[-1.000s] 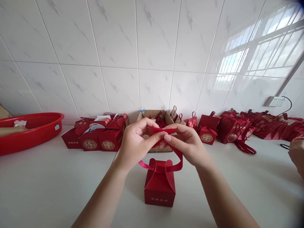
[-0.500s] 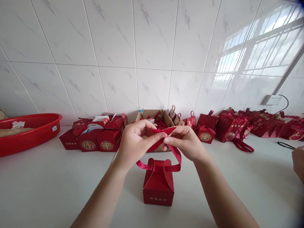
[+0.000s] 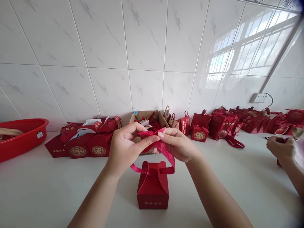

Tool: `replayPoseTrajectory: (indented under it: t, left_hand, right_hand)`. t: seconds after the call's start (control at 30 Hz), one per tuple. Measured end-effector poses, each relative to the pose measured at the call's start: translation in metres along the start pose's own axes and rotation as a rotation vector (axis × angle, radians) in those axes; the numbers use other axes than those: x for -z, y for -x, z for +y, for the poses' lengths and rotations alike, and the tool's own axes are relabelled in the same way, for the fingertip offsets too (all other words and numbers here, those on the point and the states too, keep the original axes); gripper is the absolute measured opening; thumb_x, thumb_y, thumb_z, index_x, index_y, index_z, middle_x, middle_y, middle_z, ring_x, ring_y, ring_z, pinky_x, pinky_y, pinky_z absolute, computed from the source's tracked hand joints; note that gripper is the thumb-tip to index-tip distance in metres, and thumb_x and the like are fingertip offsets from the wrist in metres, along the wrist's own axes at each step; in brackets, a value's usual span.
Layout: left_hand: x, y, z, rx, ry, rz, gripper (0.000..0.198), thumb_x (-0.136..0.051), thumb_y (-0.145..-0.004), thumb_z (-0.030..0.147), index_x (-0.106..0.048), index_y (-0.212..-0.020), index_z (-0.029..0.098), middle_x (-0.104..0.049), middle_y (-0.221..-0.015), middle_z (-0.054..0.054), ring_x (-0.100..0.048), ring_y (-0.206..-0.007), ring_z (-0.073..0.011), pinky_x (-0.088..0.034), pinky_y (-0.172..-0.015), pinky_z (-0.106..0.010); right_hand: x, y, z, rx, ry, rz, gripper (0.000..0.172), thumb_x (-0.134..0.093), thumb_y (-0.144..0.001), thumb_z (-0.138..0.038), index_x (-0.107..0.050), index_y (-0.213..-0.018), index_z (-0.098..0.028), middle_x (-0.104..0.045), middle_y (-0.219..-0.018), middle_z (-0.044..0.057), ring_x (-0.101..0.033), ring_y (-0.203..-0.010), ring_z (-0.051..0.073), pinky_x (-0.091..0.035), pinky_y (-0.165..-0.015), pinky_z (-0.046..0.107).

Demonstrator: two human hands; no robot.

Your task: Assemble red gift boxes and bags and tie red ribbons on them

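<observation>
A small red gift box (image 3: 152,190) stands upright on the white table, its curved top flaps folded together. Red ribbon (image 3: 167,155) passes through the flaps and rises in a loop to both hands. Above and behind the box, my left hand (image 3: 127,147) pinches the ribbon between thumb and fingers. Touching it on the right, my right hand (image 3: 179,144) grips the ribbon too, thumb on top. Where the ribbon ends cross, the fingers partly cover them.
A cardboard box (image 3: 162,119) of red ribbons sits behind the hands. Left are red boxes (image 3: 78,148) and a red basin (image 3: 26,136); right are several finished-looking red boxes (image 3: 199,133). Another person's hand (image 3: 281,148) shows at the far right.
The view has turned, so the scene sits further left. Both my hands still hold the ribbon, its ends slightly shifted between the fingers. More of the other person's hand and arm shows.
</observation>
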State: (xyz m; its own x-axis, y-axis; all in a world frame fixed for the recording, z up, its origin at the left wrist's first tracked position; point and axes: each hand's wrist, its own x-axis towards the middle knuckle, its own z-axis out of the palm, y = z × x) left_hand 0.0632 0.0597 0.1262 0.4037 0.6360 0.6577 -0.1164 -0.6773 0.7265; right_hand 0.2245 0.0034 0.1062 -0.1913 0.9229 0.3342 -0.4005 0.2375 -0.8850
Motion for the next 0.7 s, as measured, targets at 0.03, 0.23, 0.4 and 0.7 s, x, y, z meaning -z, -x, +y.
replayPoseTrajectory:
  t: [0.03,0.23,0.4,0.7]
  left_hand:
    - [0.0003,0.0001,-0.0004,0.005,0.012,-0.002,0.021,-0.081,-0.069,0.030,-0.062,-0.067,0.020,-0.063,-0.060,0.004,-0.058,-0.050,-0.0096,-0.050,-0.047,-0.020]
    - [0.0012,0.0003,-0.0022,-0.052,-0.082,0.020,0.019,-0.082,-0.067,0.028,-0.065,-0.066,0.020,-0.064,-0.061,0.004,-0.058,-0.056,-0.0099,-0.050,-0.052,-0.020]
    - [0.0008,0.0001,-0.0065,-0.076,-0.114,0.034,0.020,-0.081,-0.069,0.028,-0.063,-0.066,0.021,-0.064,-0.062,0.005,-0.058,-0.056,-0.0093,-0.049,-0.052,-0.019]
    - [0.0002,-0.0041,-0.0066,0.015,-0.084,-0.106,0.021,-0.079,-0.071,0.030,-0.061,-0.077,0.021,-0.063,-0.075,0.003,-0.063,-0.069,-0.0126,-0.052,-0.061,-0.022]
  right_hand:
    - [-0.0004,-0.0004,0.0002,-0.006,-0.011,-0.001,0.025,-0.074,-0.078,-0.039,-0.069,-0.072,-0.015,-0.072,-0.064,0.002,-0.069,-0.060,0.011,-0.056,-0.062,0.020]
    - [0.0025,0.0031,-0.0023,-0.001,0.035,-0.008,0.023,-0.071,-0.082,-0.037,-0.066,-0.077,-0.014,-0.071,-0.065,0.001,-0.071,-0.059,0.012,-0.056,-0.059,0.020]
    - [0.0051,0.0034,-0.0035,-0.024,0.042,-0.058,0.019,-0.067,-0.086,-0.035,-0.065,-0.096,-0.020,-0.073,-0.077,0.000,-0.070,-0.057,0.012,-0.057,-0.057,0.023]
    - [0.0031,-0.0027,0.0023,0.120,0.113,0.140,0.023,-0.074,-0.079,-0.033,-0.068,-0.068,-0.015,-0.064,-0.068,-0.001,-0.055,-0.058,0.005,-0.047,-0.058,0.018]
